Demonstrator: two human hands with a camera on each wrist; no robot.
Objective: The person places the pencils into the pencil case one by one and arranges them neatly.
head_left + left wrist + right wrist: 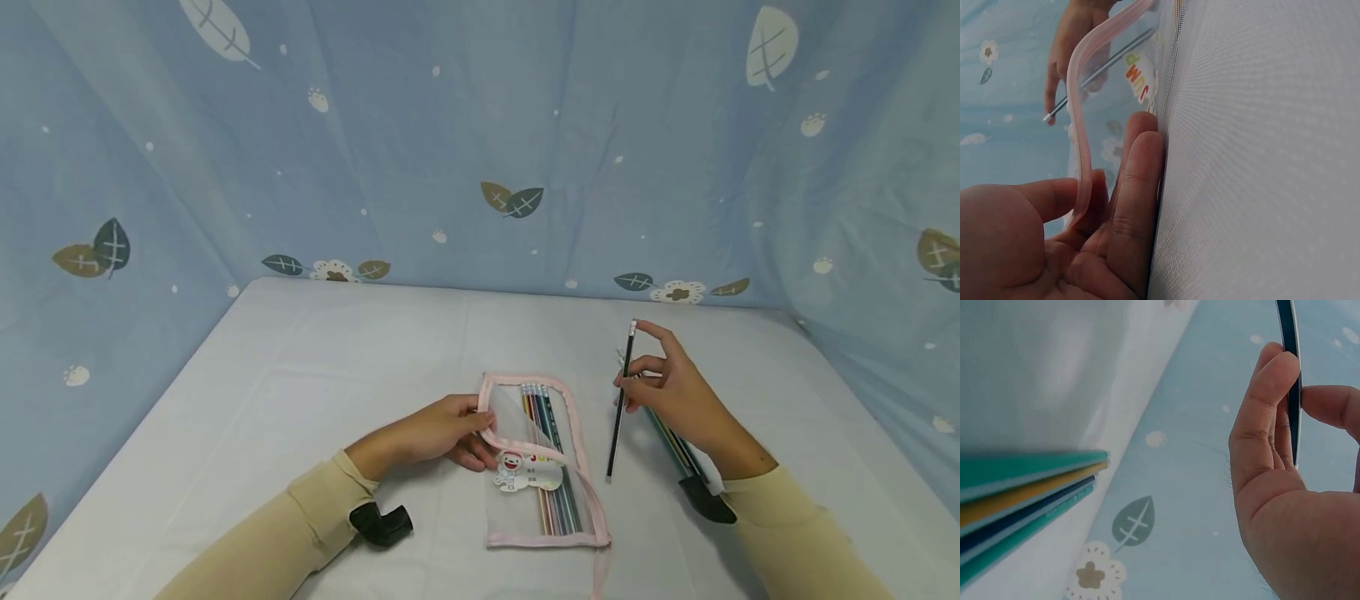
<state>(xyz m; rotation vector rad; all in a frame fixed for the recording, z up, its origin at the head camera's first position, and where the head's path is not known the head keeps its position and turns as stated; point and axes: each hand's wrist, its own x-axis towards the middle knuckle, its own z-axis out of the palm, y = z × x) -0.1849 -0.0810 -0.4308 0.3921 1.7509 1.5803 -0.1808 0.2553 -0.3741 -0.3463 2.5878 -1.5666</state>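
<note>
L hand (442,429) grips the pink edge of a clear mesh pouch (547,542), thumb & index pinching the trim, other fingers stretched out alongside the mesh. Pouch lies just R of that hand, btwn both hands & running nearer the person; a row of pencils (552,433) shows thru it. White label (546,475) w/ cartoon figure & "JUMP" lettering sits on the pouch, just nearer the person than L fingertips. Pink strap (602,571) trails from the pouch's near R corner.

R hand (671,392) pinches a dark pencil (617,429) btwn thumb & fingers, index tip up at its far end w/ the pale tip. Pencil's tilted, other end pointing back twd the person, just R of the pouch in head view.

Under R hand & wrist: loose pencils (1035,492), incl. green, yellow & dk blue, partly hidden.

Tan sleeve on each arm, black bit at each wrist. White cloth (360,358) under everything; beyond both hands, blue curtain (420,142) w/ leaves, flowers & paw prints.
</note>
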